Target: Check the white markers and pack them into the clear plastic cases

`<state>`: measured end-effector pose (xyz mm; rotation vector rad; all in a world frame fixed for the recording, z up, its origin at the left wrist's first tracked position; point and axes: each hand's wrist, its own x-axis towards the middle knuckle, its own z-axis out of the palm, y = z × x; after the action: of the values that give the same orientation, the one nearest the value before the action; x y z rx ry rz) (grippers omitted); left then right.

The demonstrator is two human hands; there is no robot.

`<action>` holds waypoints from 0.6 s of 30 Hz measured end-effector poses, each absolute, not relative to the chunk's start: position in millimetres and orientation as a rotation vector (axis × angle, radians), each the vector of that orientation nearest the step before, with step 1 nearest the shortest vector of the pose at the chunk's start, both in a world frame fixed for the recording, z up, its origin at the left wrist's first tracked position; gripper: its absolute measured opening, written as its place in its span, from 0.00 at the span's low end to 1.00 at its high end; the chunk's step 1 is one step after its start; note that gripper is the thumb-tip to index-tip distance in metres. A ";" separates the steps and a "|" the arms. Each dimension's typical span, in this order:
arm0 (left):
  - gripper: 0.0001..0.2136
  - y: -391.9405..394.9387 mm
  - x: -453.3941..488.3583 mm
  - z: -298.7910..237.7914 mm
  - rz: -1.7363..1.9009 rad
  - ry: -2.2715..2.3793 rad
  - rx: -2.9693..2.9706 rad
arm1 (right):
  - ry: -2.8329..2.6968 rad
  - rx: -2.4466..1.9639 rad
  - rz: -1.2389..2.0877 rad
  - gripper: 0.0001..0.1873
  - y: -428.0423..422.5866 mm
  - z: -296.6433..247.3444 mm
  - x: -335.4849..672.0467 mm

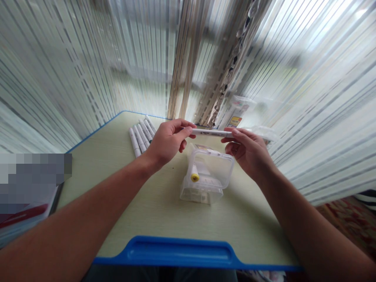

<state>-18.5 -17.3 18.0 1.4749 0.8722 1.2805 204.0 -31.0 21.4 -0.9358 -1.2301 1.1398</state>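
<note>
A white marker [212,133] lies level in the air between both hands, above the table. My left hand [172,139] pinches its left end with thumb and fingers. At the other end, my right hand [246,147] grips it the same way. Just below stands a clear plastic case [229,172] with its lid up, and inside it rests a marker with a yellow end [194,177]. Several white markers [138,139] lie side by side on the table to the left, partly hidden behind my left hand.
The pale table [164,219] has a blue rim with a moulded tray [180,250] at the front. Behind my right hand is another clear container [235,117] with a yellow label. White string curtains [141,58] hang along the far edges. A book-like object [38,213] is at the left.
</note>
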 end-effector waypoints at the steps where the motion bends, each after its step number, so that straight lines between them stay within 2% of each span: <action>1: 0.07 -17.2 -18.6 18.3 1.277 0.868 1.452 | -1.220 -0.934 1.148 0.08 -31.2 22.0 204.1; 8: 0.08 -16.6 -18.9 19.0 1.279 0.854 1.364 | -1.153 -0.896 1.222 0.13 -30.5 23.0 207.0; 18: 0.06 -16.4 -18.7 16.8 1.289 0.877 1.495 | -1.241 -0.913 1.135 0.08 -30.8 20.9 205.1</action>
<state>-18.7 -16.4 16.8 1.4953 0.8770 1.2893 205.1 -30.8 20.9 -0.9127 -1.2405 1.1347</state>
